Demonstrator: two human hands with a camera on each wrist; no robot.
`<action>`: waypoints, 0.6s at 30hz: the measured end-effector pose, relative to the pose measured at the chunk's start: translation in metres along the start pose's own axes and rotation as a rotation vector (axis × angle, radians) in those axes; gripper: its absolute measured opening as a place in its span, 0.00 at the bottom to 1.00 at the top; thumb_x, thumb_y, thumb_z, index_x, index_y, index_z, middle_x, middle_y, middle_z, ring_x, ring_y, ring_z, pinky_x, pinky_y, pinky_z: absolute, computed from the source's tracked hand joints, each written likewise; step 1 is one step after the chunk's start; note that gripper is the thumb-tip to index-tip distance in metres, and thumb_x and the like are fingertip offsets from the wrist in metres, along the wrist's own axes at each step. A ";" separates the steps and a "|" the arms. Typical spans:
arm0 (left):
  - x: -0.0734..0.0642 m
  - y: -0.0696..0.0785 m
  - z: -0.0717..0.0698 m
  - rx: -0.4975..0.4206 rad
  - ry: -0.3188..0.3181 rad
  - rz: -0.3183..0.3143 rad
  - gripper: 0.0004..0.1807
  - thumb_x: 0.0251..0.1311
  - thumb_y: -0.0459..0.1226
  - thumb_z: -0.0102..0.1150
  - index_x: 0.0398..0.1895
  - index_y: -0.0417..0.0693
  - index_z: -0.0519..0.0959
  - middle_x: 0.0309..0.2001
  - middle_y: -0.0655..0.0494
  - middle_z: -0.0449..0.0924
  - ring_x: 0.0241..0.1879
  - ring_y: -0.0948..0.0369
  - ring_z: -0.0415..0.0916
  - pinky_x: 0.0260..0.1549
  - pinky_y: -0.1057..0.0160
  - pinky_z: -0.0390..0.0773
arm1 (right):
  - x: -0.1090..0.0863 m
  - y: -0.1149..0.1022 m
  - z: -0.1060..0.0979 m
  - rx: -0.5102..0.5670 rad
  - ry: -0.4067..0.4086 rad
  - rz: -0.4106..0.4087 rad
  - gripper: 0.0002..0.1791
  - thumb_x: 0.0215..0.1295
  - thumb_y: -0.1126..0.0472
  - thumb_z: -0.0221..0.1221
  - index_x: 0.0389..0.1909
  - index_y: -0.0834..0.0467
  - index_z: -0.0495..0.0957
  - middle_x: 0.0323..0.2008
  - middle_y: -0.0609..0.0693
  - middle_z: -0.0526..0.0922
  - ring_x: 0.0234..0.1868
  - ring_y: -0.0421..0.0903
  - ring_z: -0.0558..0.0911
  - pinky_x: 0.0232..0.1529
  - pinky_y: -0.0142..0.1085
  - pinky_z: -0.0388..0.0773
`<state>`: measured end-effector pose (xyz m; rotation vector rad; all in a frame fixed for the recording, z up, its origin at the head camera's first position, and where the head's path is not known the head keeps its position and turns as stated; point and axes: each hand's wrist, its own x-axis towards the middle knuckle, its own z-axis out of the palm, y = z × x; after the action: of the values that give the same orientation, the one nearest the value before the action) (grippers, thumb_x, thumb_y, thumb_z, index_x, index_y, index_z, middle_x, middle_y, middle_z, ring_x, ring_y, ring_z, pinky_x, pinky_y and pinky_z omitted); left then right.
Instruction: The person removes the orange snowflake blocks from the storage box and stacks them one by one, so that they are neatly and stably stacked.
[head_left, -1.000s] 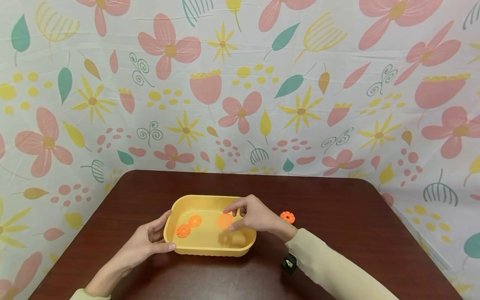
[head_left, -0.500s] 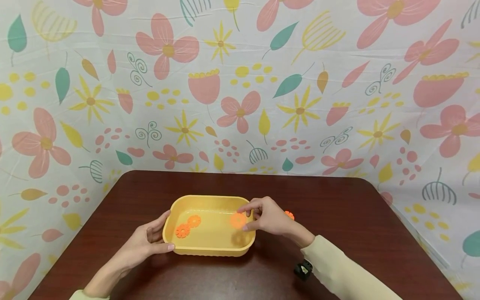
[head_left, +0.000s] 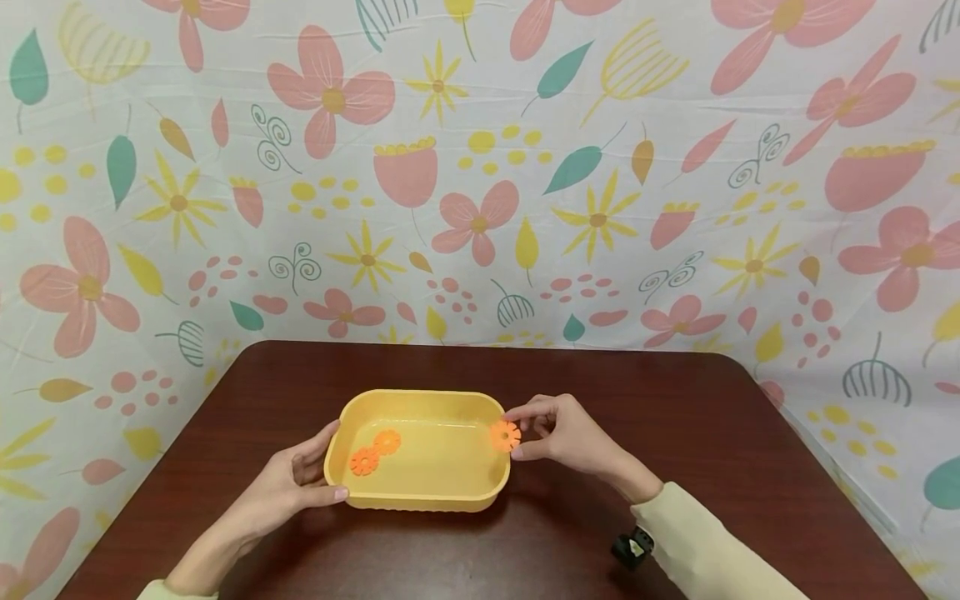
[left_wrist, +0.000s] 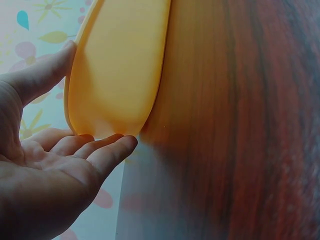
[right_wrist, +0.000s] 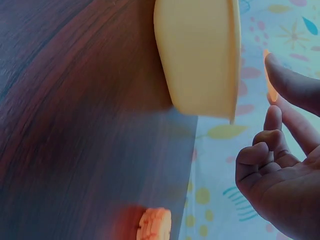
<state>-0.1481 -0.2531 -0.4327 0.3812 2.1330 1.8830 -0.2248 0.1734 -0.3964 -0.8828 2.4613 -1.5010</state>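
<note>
A shallow yellow plastic tray [head_left: 427, 502] sits on the dark table. My left hand [head_left: 288, 487] grips its left end, thumb on the near rim and fingers against the end wall; in the left wrist view the fingertips [left_wrist: 131, 141] press along that wall. My right hand [head_left: 573, 437] pinches an orange notched disc [head_left: 505, 436] between thumb and fingers, overlapping the tray's right rim in the head view. Seen edge-on in the right wrist view, the pinched disc [right_wrist: 270, 75] is above rim height. Two more orange notched discs [head_left: 364, 461] lie at the left inside the tray.
A short stack of orange notched discs [right_wrist: 155, 224] stands on the table to the right of the tray, hidden behind my right hand in the head view. The table [head_left: 645, 383] ends at a flower-patterned cloth [head_left: 480, 167]. A black watch-like device [head_left: 632, 547] is at my right wrist.
My right hand has moved rightward from over the tray's inside to its right rim, carrying the pinched disc. The discs on the table have become hidden behind it. My left hand keeps its grip.
</note>
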 end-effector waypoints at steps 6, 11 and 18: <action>0.000 0.001 0.001 0.007 0.011 -0.007 0.55 0.64 0.29 0.72 0.86 0.38 0.46 0.83 0.39 0.47 0.73 0.36 0.62 0.54 0.62 0.81 | -0.010 0.005 -0.014 -0.041 0.034 0.067 0.20 0.55 0.63 0.80 0.51 0.54 0.91 0.35 0.58 0.81 0.30 0.47 0.71 0.28 0.31 0.69; -0.001 0.002 0.001 0.012 0.016 -0.012 0.55 0.64 0.30 0.72 0.85 0.38 0.46 0.83 0.38 0.47 0.73 0.36 0.63 0.54 0.62 0.82 | -0.018 0.014 -0.025 -0.067 0.068 0.119 0.21 0.55 0.63 0.80 0.51 0.53 0.90 0.38 0.60 0.82 0.34 0.51 0.74 0.31 0.33 0.71; 0.000 0.001 0.001 0.010 0.011 -0.008 0.55 0.64 0.30 0.72 0.85 0.38 0.45 0.83 0.39 0.47 0.73 0.36 0.63 0.55 0.62 0.81 | -0.031 0.032 -0.042 -0.073 0.124 0.186 0.22 0.55 0.63 0.80 0.52 0.56 0.90 0.39 0.59 0.83 0.35 0.52 0.74 0.32 0.33 0.72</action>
<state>-0.1476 -0.2520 -0.4314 0.3644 2.1482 1.8753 -0.2288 0.2336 -0.4086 -0.5683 2.6165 -1.4514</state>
